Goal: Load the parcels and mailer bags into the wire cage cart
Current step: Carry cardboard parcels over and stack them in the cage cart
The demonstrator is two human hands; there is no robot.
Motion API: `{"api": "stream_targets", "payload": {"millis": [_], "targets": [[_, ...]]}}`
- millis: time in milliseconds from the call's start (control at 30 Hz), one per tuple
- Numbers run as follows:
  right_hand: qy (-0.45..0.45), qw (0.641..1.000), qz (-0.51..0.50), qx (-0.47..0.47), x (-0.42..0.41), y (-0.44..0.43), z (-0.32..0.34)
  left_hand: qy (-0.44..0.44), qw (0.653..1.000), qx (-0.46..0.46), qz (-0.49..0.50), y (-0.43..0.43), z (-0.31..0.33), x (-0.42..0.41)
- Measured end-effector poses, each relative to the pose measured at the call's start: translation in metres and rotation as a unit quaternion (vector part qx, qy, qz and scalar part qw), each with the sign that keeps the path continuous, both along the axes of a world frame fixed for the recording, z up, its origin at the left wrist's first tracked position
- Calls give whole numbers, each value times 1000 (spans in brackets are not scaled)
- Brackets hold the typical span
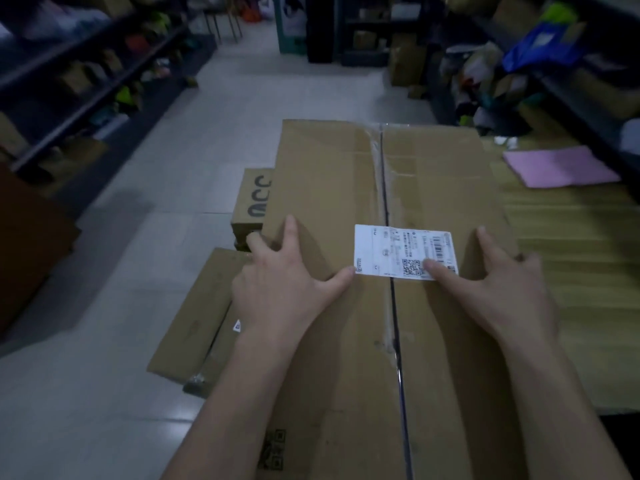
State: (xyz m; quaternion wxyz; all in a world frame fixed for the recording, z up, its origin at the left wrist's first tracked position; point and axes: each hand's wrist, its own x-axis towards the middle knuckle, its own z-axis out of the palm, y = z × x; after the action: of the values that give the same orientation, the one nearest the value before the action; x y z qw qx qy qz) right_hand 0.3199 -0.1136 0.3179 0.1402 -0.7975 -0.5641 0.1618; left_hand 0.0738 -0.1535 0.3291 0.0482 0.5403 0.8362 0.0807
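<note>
Brown corrugated cardboard fills most of what I see: one large taped cardboard box [346, 209] lies right before me, with one white shipping label [398, 251] stuck across its centre seam. Left of it I count two more parcels: one small cardboard box with dark lettering [252, 199], and one flat cardboard parcel [197, 317] on the pale tiled floor [138, 202], just below the small one.

My left hand [280, 285] lies flat on the big box's top, fingers spread, thumb tip touching the label's lower left corner, the outer fingers reaching the box's left edge. My right hand [502, 289] lies flat too, spread wide, its thumb on the label's lower right part. Neither hand is closed around anything; both press on the top.

To the right, one pink flat sheet or bag [557, 166] rests on a yellowish wooden surface [571, 271]. Dark shelving [86, 84] packed with goods lines the left side.
</note>
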Motion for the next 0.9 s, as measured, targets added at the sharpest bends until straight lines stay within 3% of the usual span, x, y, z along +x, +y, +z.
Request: {"api": "stream_targets", "payload": {"millis": [233,467,900], "targets": [[-24,996,-67,52,31,-71,61,-11,996,23,-89,-30,53,27],[-48,978,-195,62,87,-139,78,-40,973,62,-219,-31,73,91],[-44,873,-479,80,258,-341,79,-88,868,23,-488,-107,83,334]]}}
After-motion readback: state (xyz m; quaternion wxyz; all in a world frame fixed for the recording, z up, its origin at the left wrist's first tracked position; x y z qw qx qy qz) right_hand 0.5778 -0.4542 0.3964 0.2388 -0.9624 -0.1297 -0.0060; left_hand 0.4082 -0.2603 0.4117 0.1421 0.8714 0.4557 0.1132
